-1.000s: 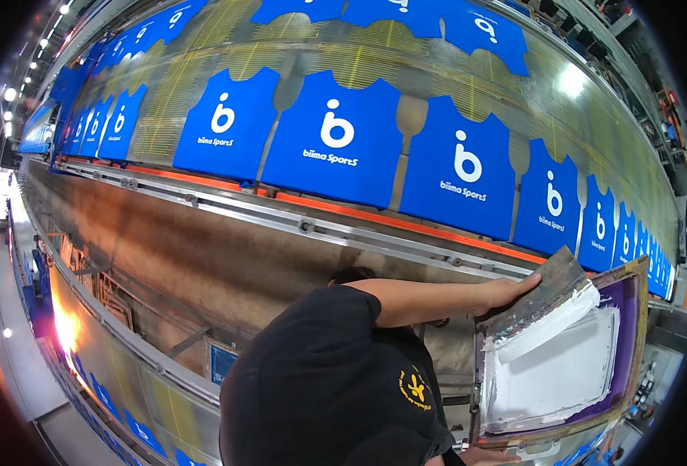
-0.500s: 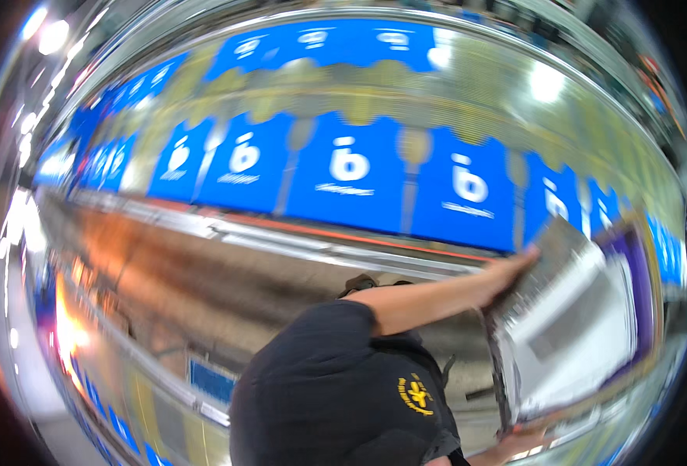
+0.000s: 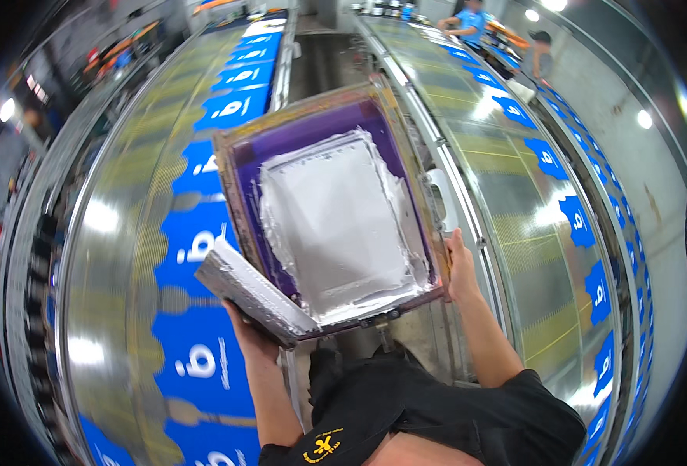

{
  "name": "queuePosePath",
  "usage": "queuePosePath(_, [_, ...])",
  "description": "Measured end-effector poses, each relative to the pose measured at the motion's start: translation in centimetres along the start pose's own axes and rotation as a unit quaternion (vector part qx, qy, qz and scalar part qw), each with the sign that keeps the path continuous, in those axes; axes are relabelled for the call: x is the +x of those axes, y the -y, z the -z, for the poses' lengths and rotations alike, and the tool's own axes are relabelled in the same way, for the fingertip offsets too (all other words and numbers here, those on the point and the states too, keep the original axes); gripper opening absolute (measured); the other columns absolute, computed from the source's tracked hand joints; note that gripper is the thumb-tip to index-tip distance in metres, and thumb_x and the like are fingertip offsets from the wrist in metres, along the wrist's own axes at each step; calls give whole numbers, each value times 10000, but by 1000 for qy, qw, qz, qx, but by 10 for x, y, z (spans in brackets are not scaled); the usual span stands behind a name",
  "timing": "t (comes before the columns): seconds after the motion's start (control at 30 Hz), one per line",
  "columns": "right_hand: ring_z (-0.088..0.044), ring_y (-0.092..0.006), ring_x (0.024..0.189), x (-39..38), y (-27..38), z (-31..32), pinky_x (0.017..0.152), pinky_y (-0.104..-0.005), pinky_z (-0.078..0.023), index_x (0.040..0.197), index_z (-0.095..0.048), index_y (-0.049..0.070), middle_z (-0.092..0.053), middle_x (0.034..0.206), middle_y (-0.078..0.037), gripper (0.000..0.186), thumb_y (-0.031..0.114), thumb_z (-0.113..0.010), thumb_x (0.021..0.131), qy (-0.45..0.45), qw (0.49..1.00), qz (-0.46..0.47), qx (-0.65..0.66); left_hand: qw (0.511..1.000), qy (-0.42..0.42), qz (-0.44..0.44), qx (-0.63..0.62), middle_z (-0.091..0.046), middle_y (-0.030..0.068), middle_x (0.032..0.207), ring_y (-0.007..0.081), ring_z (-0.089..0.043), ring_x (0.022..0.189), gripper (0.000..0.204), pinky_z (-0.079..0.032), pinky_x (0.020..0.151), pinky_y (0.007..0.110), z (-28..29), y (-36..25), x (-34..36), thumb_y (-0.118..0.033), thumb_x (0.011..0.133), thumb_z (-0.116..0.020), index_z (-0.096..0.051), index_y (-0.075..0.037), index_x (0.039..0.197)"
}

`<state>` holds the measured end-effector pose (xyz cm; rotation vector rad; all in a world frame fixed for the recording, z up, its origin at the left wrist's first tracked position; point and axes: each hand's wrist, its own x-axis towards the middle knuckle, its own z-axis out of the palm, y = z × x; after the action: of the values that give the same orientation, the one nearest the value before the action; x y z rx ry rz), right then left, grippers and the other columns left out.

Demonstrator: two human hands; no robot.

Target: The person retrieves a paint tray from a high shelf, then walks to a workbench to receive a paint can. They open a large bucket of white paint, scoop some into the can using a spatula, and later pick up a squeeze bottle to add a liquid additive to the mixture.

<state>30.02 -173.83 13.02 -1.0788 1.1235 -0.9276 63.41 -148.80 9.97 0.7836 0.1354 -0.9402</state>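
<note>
My left hand (image 3: 250, 334) grips a metal squeegee (image 3: 246, 283) coated with white ink, which lies tilted across the lower-left corner of a screen frame (image 3: 227, 163). The screen carries purple mesh (image 3: 351, 116) with a thick layer of white ink (image 3: 328, 217) over most of it. My right hand (image 3: 458, 268) is closed on the frame's right side, near its lower corner, beside a pale handle (image 3: 438, 194). I hold the screen tilted above the aisle, in front of my dark-clothed body.
Long printing tables (image 3: 102, 256) (image 3: 538, 303) flank me, carrying blue garment panels (image 3: 196, 357) with white prints. Metal rails (image 3: 483, 256) edge the aisle (image 3: 320, 58). At the far right, a person in blue (image 3: 468, 27) and another in grey (image 3: 538, 58) stand by the tables.
My view has swung from facing a table side-on to looking along the aisle. The screen and squeegee have moved from the lower right to the middle, both still held.
</note>
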Motion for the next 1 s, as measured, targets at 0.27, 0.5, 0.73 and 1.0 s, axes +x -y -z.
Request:
queuePosePath(0.27, [-553, -124, 558, 188, -14, 78, 450, -286, -409, 1187, -691, -21, -654, 811, -45, 809, 715, -396, 1023, -211, 968, -46, 127, 969, 134, 173, 114, -491, 119, 1522, 303, -481, 1381, 891, -369, 1181, 480, -196, 100, 275, -754, 962, -499, -399, -110, 1569])
queuePosePath(0.5, [-514, -99, 484, 402, 35, 68, 411, -260, -375, 1075, -725, 30, -589, 669, -1, 740, 689, -391, 1039, -194, 974, -13, 120, 972, 136, 151, 119, -478, 104, 1552, 307, -477, 1397, 842, -377, 1178, 467, -342, 145, 444, -716, 981, -505, -387, -140, 1585])
queuePosePath(0.73, [-531, -110, 498, 646, 88, -23, 403, -270, -391, 1063, -715, 48, -605, 690, 3, 659, 641, -428, 1051, -90, 992, -16, 87, 987, 135, 81, 26, -542, 74, 1504, 293, -548, 1330, 759, -434, 1135, 443, -408, 104, 616, -686, 1018, -456, -451, -138, 1543])
queuePosePath(1.0, [-576, -124, 772, 880, 137, -125, 664, -290, -470, 1161, -716, -3, -675, 928, -48, 671, 605, -448, 1068, -113, 992, 5, 56, 987, 134, 70, 49, -511, 69, 1542, 304, -509, 1379, 760, -413, 1149, 458, -531, 80, 862, -678, 1034, -421, -429, -134, 1564])
